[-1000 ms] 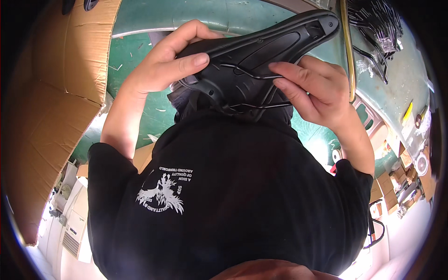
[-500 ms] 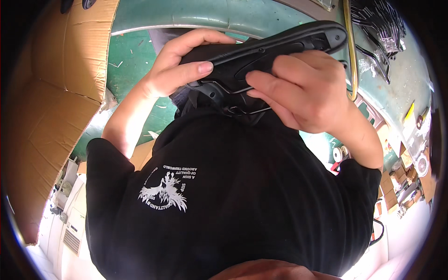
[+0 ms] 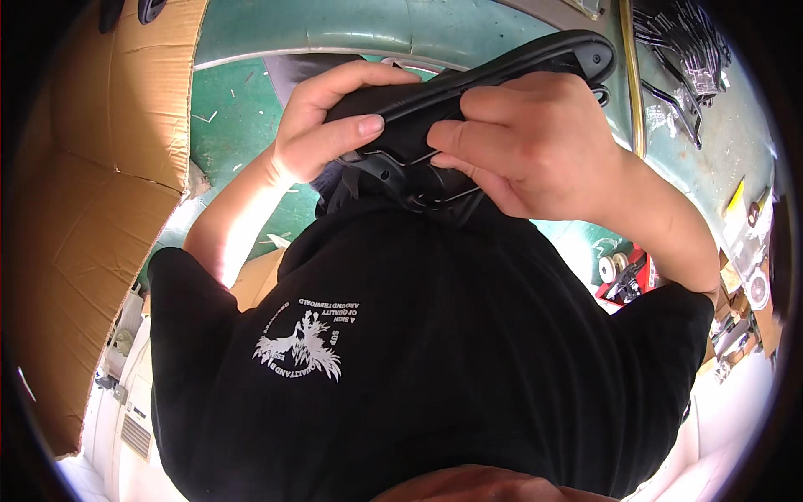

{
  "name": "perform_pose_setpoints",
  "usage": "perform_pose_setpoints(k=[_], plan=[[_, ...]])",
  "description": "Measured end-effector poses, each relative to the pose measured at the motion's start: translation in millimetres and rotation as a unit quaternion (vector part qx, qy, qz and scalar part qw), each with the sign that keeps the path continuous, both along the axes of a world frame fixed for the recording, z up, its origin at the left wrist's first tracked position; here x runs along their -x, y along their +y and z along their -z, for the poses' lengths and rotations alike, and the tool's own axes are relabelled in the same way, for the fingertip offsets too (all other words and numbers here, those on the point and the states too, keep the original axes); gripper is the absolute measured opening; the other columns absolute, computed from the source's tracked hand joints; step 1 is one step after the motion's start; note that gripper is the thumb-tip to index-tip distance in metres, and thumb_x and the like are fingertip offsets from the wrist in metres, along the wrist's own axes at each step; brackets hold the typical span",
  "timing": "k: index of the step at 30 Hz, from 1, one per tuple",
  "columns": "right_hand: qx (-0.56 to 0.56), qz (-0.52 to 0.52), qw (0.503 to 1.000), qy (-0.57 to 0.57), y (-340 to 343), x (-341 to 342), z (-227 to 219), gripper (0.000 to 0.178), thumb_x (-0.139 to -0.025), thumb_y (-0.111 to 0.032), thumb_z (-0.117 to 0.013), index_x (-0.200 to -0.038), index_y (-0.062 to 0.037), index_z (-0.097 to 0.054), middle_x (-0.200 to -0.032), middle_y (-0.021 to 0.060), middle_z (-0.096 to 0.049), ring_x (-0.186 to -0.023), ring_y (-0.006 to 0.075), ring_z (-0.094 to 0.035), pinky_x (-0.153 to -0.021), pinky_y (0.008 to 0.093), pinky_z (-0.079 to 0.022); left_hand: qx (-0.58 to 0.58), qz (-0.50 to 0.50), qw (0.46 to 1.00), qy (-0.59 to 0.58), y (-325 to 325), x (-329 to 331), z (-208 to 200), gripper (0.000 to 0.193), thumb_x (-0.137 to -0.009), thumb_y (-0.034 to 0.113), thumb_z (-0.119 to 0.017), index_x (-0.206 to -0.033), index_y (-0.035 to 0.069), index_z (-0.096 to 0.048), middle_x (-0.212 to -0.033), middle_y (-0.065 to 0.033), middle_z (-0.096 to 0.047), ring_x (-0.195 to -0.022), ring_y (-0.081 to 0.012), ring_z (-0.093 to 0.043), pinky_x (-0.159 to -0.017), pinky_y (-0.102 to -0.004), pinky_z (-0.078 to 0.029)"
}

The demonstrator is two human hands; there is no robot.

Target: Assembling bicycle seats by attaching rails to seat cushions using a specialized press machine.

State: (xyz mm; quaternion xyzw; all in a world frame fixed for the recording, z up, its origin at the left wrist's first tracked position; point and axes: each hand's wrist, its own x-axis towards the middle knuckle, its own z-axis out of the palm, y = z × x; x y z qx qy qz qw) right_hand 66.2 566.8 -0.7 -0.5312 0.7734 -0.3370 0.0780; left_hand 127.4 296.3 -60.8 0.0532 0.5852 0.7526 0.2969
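Observation:
A black bicycle saddle (image 3: 493, 74) is held up in front of my body, tilted, with its underside toward me and its narrow nose pointing up to the right. My left hand (image 3: 335, 121) grips the wide end, thumb on the near edge and fingers over the far side. At the underside, my right hand (image 3: 531, 142) is closed, with thumb and fingertips pinching a dark, thin saddle rail (image 3: 414, 161). The palm and fingers hide much of that rail and the middle of the saddle.
A large open cardboard box (image 3: 117, 192) stands at the left. On the green worktable (image 3: 351, 29), a pile of bent black rods (image 3: 682, 50) lies at the right behind a brass-coloured bar (image 3: 633, 84). White spools (image 3: 613, 268) and clutter sit lower right.
My right hand has shifted slightly left along the saddle's underside, its elbow swinging outward. The saddle has moved slightly left. My left hand keeps its hold.

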Motion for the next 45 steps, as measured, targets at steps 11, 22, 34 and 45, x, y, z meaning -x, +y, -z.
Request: perform_pose_setpoints(k=[11,22,34,45], plan=[[-0.026,-0.057,0.998,0.001,-12.2,19.5,-3.3,0.011,-0.078,-0.019,-0.074,-0.077,-0.0129,-0.064,-0.069,0.0030,-0.056,-0.059,0.0278,-0.063,-0.049,0.0433,-0.049,0.027,0.004,0.999,0.043,3.9,13.9,-7.8,0.049,-0.093,0.015,-0.068,-0.137,-0.005,-0.063,-0.125,-0.0100,-0.070,-0.114,-0.0176,-0.065,-0.100,-0.0322,-0.050],[0.083,0.406,0.909,0.035,-1.0,39.6,2.4,0.063,-0.085,-0.032,-0.081,-0.134,0.0027,-0.063,-0.129,0.0255,-0.063,-0.104,0.0468,-0.069,-0.088,0.0464,-0.060,0.031,-0.259,0.962,0.076,51.2,100.1,-19.6,0.043,-0.105,0.020,-0.061,-0.137,-0.008,-0.062,-0.130,-0.0136,-0.068,-0.123,-0.0214,-0.063,-0.107,-0.0335,-0.046],[0.061,0.559,0.807,0.179,-30.8,144.5,45.5,0.039,-0.086,-0.022,-0.072,-0.123,-0.0086,-0.071,-0.101,0.0103,-0.071,-0.082,0.0320,-0.074,-0.068,0.0425,-0.061,0.369,-0.294,0.662,0.583,82.2,226.7,-7.2,0.029,-0.089,0.022,-0.080,-0.072,0.003,-0.067,-0.117,-0.0094,-0.076,-0.081,-0.0307,-0.072,-0.070,-0.0376,-0.057],[0.159,0.540,0.807,0.178,-23.4,149.2,53.0,0.061,-0.091,-0.045,-0.076,-0.125,0.0037,-0.063,-0.102,0.0210,-0.070,-0.089,0.0402,-0.073,-0.071,0.0476,-0.061,0.341,-0.312,0.639,0.615,76.2,230.1,-5.1,0.023,-0.088,0.017,-0.082,-0.101,0.004,-0.068,-0.120,-0.0147,-0.072,-0.102,-0.0341,-0.071,-0.087,-0.0379,-0.057]])
